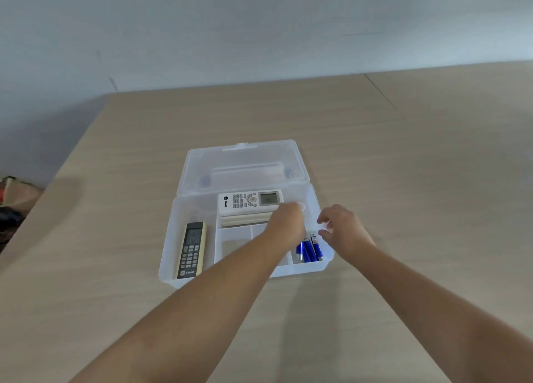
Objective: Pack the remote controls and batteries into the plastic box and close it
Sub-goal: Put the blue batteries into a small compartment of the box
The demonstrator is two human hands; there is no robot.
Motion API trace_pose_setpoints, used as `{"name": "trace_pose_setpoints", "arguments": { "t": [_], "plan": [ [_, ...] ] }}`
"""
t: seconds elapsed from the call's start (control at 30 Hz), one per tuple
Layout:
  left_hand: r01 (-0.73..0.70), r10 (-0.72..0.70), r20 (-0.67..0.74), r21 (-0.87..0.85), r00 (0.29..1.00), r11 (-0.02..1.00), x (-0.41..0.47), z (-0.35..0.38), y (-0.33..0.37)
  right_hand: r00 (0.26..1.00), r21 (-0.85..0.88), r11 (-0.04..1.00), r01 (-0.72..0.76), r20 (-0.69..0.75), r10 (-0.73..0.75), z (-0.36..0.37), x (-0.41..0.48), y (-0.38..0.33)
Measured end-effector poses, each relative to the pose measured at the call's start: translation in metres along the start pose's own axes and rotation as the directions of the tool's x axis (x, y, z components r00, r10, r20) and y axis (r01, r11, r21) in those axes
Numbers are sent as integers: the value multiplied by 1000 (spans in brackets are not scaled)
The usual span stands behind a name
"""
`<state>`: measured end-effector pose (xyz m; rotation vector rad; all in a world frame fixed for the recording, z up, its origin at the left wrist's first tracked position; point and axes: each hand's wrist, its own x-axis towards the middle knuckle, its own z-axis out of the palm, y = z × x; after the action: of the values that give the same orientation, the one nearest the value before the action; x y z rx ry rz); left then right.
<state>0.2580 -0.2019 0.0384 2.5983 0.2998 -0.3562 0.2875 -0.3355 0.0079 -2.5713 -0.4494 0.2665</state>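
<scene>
We see a clear plastic box (pixel 173 252) at the centre of a light wood desk (pixel 403 157), its lid (pixel 245 163) swung open and leaning back toward 12 o'clock. A white tray insert (pixel 230 232) with dividers fills the box's right portion.

A white remote (pixel 245 201) lies crosswise at the back of the tray, on top of what looks like one or two more cream-coloured remotes (pixel 245 219) stacked beneath; the edges blur, so we cannot count them. A dark-faced remote with cream sides (pixel 191 250) lies lengthwise in the box's 9 o'clock compartment, screen end pointing to 12 o'clock.

Blue batteries (pixel 310 248) lie together in the tray's compartment at about 4 o'clock.

Left hand (pixel 287 222) reaches across the tray, back of the hand toward us, knuckles by the right end of the white remote. The fingers are curled under and hidden; we cannot tell whether they hold anything.

Right hand (pixel 343 226) hovers at the box's 3 o'clock edge, just above the batteries, fingers loosely spread and holding nothing.

Off the desk at 9 o'clock, some dark and reddish clutter (pixel 11 198) sits at the frame's edge, too blurred to identify.
</scene>
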Motion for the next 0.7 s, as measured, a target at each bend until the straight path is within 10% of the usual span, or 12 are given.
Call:
{"name": "trace_pose_setpoints", "arguments": {
  "t": [0.37,0.7],
  "plan": [
    [285,-307,131,161,943,945,16,32,24,985,344,924,-167,16,172,2,-12,10],
    [107,-228,310,364,923,925,24,37,23,989,360,921,-147,33,145,3,-11,13]
  ]
}}
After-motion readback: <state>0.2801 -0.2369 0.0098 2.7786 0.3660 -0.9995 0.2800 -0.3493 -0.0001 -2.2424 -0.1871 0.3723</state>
